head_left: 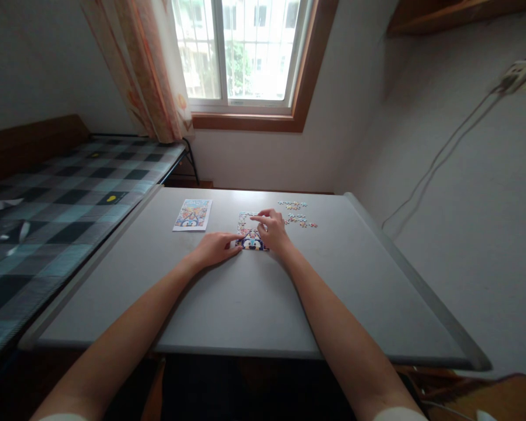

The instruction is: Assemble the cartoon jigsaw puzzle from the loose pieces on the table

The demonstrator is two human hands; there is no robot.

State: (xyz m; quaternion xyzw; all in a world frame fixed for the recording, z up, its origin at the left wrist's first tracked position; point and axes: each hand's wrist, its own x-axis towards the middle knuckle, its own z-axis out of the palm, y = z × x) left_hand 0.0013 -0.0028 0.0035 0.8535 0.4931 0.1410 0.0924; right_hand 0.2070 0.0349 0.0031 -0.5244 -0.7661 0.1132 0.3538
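Note:
A partly assembled jigsaw puzzle (pixel 252 241) lies on the table, its lower part a dark blue and white picture and its upper part an outline of pieces around a pale gap. At its left edge rests my left hand (pixel 219 247), thumb and index finger apart and touching the border, with nothing held. My right hand (pixel 272 227) is over the puzzle's right side. Its index finger reaches out to the upper part while the other fingers bend down; I see no piece between them. Loose puzzle pieces (pixel 302 220) lie just right of that hand.
More loose pieces (pixel 293 204) are farther back. A printed picture sheet (pixel 193 215) lies to the left on the grey-white table (pixel 245 310). A bed with a checked cover (pixel 83 193) stands along the left, a wall (pixel 464 204) to the right. Behind is a window (pixel 258 52).

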